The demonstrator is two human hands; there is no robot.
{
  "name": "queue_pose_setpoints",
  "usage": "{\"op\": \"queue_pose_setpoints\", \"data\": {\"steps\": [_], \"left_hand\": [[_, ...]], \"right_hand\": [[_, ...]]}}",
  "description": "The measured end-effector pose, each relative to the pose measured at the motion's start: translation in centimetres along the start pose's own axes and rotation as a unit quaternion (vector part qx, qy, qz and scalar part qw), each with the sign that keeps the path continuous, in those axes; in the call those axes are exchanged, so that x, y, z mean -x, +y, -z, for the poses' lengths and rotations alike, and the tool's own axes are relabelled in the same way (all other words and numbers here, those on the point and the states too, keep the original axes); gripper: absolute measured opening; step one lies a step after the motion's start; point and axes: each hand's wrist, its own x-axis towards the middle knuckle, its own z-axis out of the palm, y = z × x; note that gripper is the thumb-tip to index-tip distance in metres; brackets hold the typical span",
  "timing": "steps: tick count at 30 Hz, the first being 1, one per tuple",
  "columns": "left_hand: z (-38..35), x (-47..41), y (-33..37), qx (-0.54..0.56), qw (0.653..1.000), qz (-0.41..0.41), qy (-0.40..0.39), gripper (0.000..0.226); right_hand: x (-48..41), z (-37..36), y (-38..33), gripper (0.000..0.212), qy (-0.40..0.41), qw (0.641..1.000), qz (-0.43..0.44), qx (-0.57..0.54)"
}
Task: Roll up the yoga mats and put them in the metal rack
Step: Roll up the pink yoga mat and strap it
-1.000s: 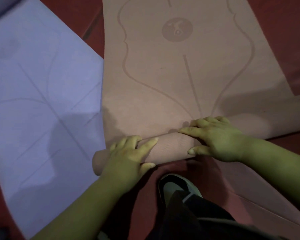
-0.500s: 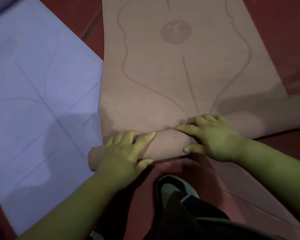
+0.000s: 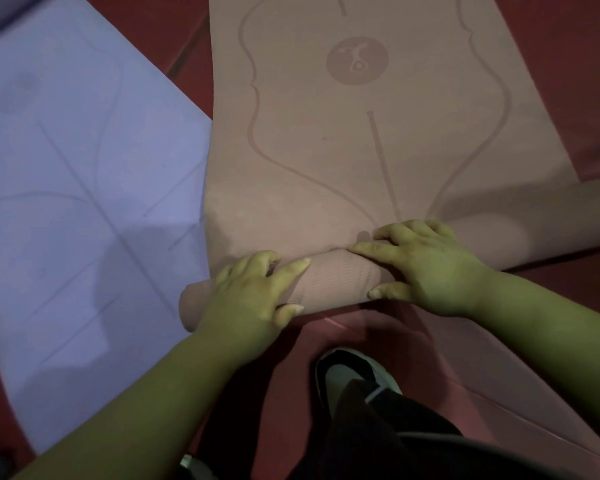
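- The pink mat (image 3: 326, 150) lies on the red floor (image 3: 575, 57), its flat part running away from the person and its near end wound into a roll (image 3: 336, 278).
- The roll lies crosswise just in front of the person. Its left end pokes out past the mat's edge, and its right end reaches the right border of the view.
- The left hand (image 3: 250, 296) sits on the roll near that left end. Its fingers curl over the top and the thumb tucks against the near side, so it grips the roll.
- The right hand (image 3: 426, 268) grips the roll a little further right. Its fingers bend over the far side where roll meets flat mat, and the thumb presses the near side.
- A bare stretch of ribbed roll shows between the 2 hands.
- On the flat part I see curved guide lines, 1 straight centre line and a round emblem (image 3: 357, 60) further up.
- A purple mat (image 3: 66, 202) lies flat to the left at an angle, marked with faint lines. Its edge meets the pink mat's left side, and the roll's left end rests over it.
- Below the hands, 1 dark shoe with a grey toe (image 3: 347, 372) stands on the floor, with a dark trouser leg (image 3: 378, 441) above it.
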Motion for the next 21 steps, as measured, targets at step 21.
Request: {"op": "queue_pose_setpoints", "data": {"steps": [21], "left_hand": [[0.4,-0.5,0.2,0.022,0.999,0.036,0.035,0.067]], "right_hand": [[-1.4,1.1,0.4,0.081,0.007,1.000,-0.009,-0.014]]}}
